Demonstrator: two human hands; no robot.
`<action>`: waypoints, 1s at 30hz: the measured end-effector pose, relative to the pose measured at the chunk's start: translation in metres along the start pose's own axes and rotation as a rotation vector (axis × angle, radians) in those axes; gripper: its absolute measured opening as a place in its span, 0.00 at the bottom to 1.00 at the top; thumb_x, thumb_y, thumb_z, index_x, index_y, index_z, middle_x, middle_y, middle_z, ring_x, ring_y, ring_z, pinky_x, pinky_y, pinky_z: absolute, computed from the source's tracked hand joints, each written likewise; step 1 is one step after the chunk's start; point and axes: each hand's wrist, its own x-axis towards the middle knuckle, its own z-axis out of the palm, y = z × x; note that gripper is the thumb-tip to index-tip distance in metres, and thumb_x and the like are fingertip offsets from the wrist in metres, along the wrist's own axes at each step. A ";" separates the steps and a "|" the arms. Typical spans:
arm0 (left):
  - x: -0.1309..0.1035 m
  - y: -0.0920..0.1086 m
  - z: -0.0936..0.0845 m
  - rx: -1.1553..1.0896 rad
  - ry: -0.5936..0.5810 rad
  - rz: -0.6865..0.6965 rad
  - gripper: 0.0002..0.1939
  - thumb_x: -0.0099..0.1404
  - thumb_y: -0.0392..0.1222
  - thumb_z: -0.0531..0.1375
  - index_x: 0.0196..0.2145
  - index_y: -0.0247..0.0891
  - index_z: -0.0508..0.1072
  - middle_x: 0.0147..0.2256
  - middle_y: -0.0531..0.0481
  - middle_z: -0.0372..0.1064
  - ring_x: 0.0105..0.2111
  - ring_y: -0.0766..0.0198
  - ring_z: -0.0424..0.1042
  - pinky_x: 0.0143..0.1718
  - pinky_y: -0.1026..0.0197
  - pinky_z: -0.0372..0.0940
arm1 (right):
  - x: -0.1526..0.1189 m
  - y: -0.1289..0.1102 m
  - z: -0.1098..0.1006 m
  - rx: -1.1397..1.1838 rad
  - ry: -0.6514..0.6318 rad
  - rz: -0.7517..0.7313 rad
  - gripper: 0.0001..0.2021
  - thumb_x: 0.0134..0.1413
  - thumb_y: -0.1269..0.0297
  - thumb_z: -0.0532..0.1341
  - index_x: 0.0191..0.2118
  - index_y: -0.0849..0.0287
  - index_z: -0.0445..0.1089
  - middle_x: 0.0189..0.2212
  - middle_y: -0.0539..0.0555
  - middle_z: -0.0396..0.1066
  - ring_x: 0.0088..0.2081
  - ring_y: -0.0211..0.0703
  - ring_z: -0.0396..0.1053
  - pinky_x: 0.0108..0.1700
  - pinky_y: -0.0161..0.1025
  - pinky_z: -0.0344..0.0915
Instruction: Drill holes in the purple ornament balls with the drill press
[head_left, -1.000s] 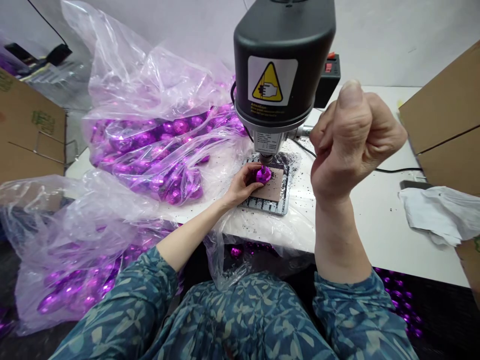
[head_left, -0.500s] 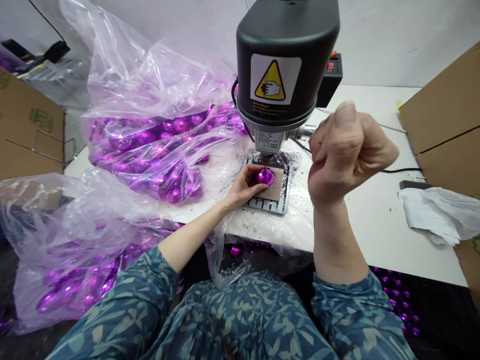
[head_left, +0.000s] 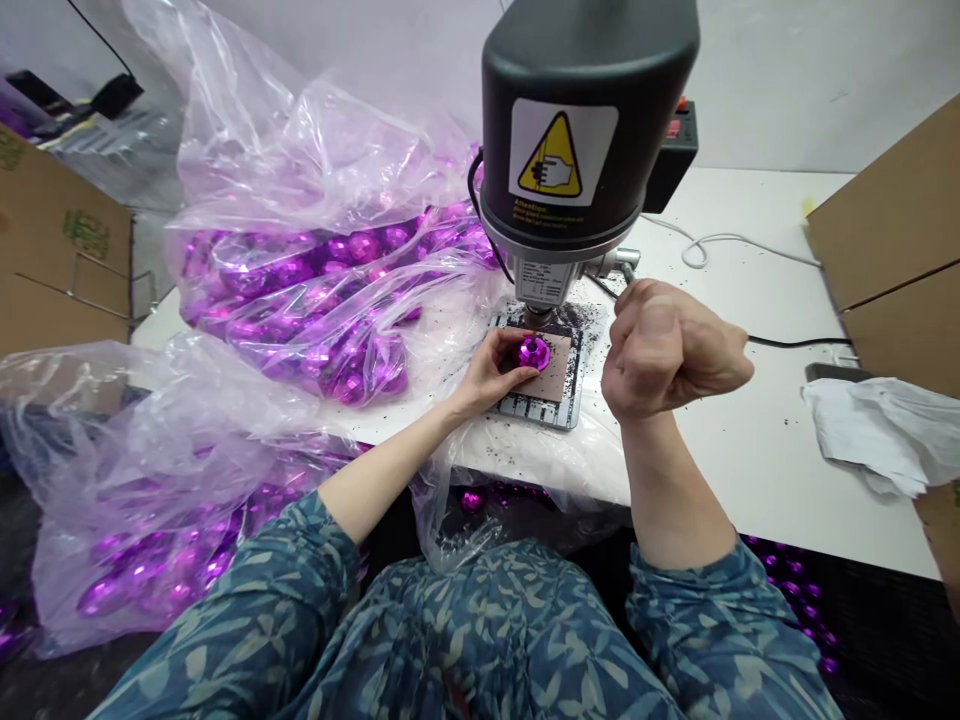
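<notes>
Between the thumb and fingers of my left hand is a shiny purple faceted ball with a dark spot on top. It rests on a tan board over the slotted metal base of a small drill press. The press's chuck sits just above the ball; whether a bit touches it I cannot tell. My right hand is closed around the press's feed lever, whose end is hidden in the fist.
Clear plastic bags of purple balls fill the left side. Dark shavings are scattered around the base. A cardboard box and a crumpled white plastic bag are at right. A black cable crosses the white table.
My right hand has come down and slightly left with the lever. The left hand keeps the ball in place under the chuck. The view has shifted slightly.
</notes>
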 end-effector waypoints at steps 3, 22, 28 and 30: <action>0.000 -0.001 0.000 0.009 0.007 0.005 0.33 0.57 0.58 0.79 0.51 0.41 0.72 0.56 0.41 0.74 0.60 0.51 0.74 0.67 0.44 0.67 | -0.005 0.004 -0.004 0.064 -0.051 -0.051 0.25 0.66 0.71 0.58 0.23 0.56 0.42 0.16 0.44 0.44 0.16 0.30 0.44 0.20 0.38 0.47; 0.003 0.003 0.006 0.041 0.054 -0.040 0.35 0.56 0.61 0.78 0.49 0.40 0.69 0.54 0.40 0.76 0.56 0.51 0.78 0.63 0.44 0.70 | 0.038 -0.005 0.016 -0.112 0.017 0.248 0.33 0.67 0.47 0.64 0.17 0.55 0.48 0.12 0.44 0.46 0.15 0.30 0.45 0.19 0.41 0.41; -0.018 0.057 0.012 0.379 0.136 -0.054 0.24 0.60 0.49 0.76 0.46 0.40 0.69 0.46 0.44 0.76 0.45 0.55 0.78 0.46 0.53 0.74 | 0.073 0.013 0.030 0.143 0.044 0.382 0.38 0.45 0.24 0.63 0.16 0.52 0.48 0.14 0.41 0.35 0.12 0.30 0.44 0.14 0.40 0.39; -0.042 0.084 0.013 0.461 -0.039 -0.047 0.19 0.64 0.46 0.72 0.46 0.40 0.71 0.42 0.47 0.76 0.39 0.59 0.77 0.40 0.57 0.73 | 0.072 0.016 0.029 0.148 0.037 0.384 0.37 0.45 0.25 0.64 0.16 0.52 0.49 0.14 0.40 0.35 0.12 0.30 0.45 0.14 0.40 0.40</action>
